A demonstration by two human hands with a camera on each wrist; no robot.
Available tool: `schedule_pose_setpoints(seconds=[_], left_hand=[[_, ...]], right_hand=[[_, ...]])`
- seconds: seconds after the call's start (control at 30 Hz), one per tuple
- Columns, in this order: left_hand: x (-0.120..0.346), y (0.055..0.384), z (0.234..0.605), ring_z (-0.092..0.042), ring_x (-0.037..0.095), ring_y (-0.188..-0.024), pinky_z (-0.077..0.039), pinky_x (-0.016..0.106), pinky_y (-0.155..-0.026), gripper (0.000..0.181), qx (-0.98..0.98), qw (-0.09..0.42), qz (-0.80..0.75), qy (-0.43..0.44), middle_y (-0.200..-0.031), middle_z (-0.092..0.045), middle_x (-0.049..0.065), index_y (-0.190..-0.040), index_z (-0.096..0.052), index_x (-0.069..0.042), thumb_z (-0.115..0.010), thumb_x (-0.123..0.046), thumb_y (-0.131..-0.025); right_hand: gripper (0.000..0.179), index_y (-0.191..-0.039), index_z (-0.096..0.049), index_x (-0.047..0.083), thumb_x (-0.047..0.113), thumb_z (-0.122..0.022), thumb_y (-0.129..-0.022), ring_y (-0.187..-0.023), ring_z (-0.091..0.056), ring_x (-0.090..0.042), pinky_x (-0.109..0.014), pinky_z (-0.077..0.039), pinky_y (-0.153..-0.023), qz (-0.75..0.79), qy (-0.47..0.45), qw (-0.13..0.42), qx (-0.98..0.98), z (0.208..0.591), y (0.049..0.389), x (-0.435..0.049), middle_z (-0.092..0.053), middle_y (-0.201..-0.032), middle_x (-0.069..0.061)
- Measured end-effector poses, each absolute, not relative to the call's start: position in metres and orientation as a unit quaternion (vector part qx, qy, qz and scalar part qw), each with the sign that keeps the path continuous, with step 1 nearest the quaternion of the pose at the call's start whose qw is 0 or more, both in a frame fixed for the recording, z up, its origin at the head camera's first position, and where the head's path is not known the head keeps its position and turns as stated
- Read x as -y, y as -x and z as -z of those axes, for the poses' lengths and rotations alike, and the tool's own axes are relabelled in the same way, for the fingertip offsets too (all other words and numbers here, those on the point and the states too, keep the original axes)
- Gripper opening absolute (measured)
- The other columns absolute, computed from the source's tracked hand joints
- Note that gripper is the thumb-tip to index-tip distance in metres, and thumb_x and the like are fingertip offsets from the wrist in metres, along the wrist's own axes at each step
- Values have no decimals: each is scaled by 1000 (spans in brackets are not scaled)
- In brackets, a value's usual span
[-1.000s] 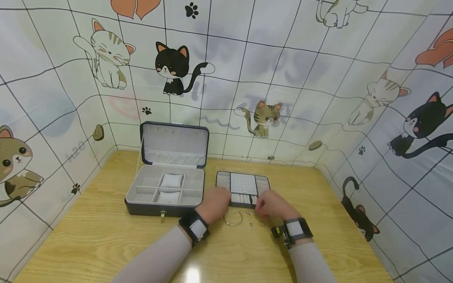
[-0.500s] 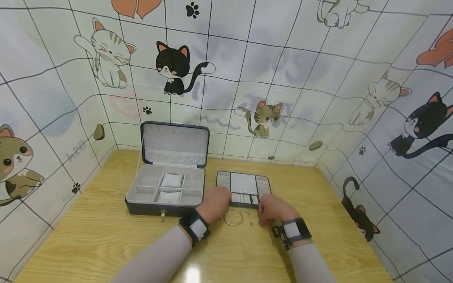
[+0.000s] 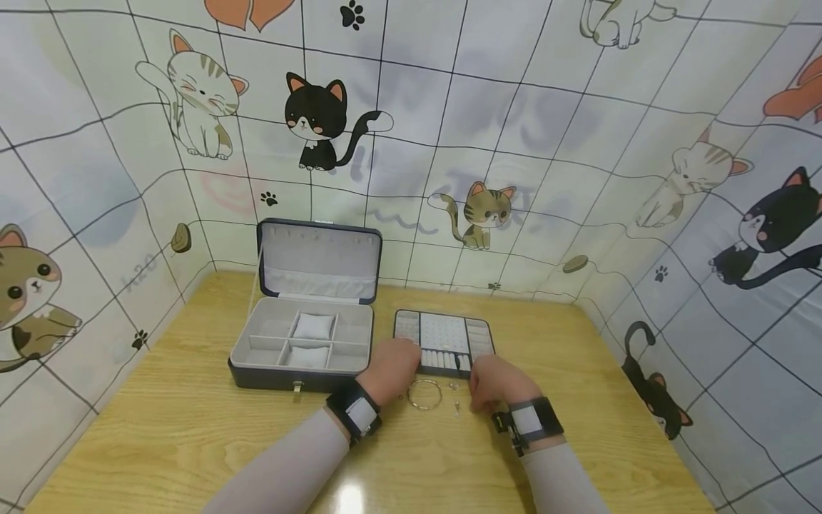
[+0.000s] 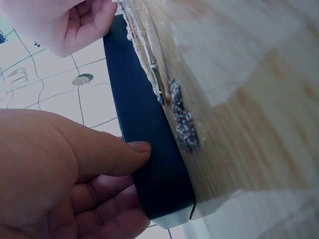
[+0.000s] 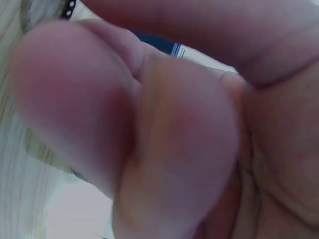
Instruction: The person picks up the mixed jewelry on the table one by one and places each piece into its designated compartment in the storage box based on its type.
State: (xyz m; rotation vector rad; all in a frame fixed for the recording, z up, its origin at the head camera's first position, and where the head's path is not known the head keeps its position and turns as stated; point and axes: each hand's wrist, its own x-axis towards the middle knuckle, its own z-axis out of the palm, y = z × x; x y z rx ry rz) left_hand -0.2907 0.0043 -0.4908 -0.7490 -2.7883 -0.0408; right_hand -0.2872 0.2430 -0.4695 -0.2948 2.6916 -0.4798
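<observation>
In the head view my left hand (image 3: pixel 392 368) is at the near left corner of a jewelry tray (image 3: pixel 443 333). The left wrist view shows its thumb on the tray's dark front wall (image 4: pixel 144 124) and the other fingers curled behind. A thin bracelet (image 3: pixel 424 409) lies on the table between my hands. Two small jewelry pieces, one upper (image 3: pixel 454 386) and one lower (image 3: pixel 457 408), lie right of it. My right hand (image 3: pixel 502 382) is low by the tray's near right corner, fingers curled and fingertips close together; I cannot tell whether they hold anything.
An open jewelry box (image 3: pixel 300 378) stands left of the tray, lid raised, with two white cushions among its compartments. A glittering piece (image 4: pixel 184 119) lies beside the tray wall in the left wrist view. A cat-print curtain (image 3: pixel 411 143) hangs behind the wooden table (image 3: pixel 398 471).
My right hand has shifted slightly right and down, over the spot where a small ring lay in view; that ring is now out of sight. My left hand stays at the tray.
</observation>
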Motion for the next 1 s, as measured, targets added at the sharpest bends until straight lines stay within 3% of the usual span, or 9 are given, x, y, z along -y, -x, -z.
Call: schedule_pose_setpoints(seconds=[0.3,0.53,1.0], left_hand=[[-4,289,492,-63,15,-64,-51,33,-51,15,955,142,13,261,-74,-70,0,-81,-72,-16,-71,-14,-95],[-4,291,493,-63,15,-64,-50,33,-50,15,954,145,11,262,-73,-69,0,-81,-72,-16,-72,-13,-95],[-4,293,493,-65,15,-66,-52,33,-51,12,957,131,14,260,-76,-71,0,-84,-73,-16,-72,-13,-95]], right_hand=[[24,-57,-66,10,-5,-82,-65,-50,-62,-16,-30,-54,-52,176,101,197,-959,469,285,-241,-66,-53,0],[22,-63,-70,11,-9,-79,-65,-54,-65,-19,-31,-56,-54,181,105,200,-957,468,285,-240,-68,-61,-2],[25,-58,-65,14,-10,-68,-65,-49,-52,-13,-26,-44,-48,136,134,205,-960,468,284,-236,-62,-55,2]])
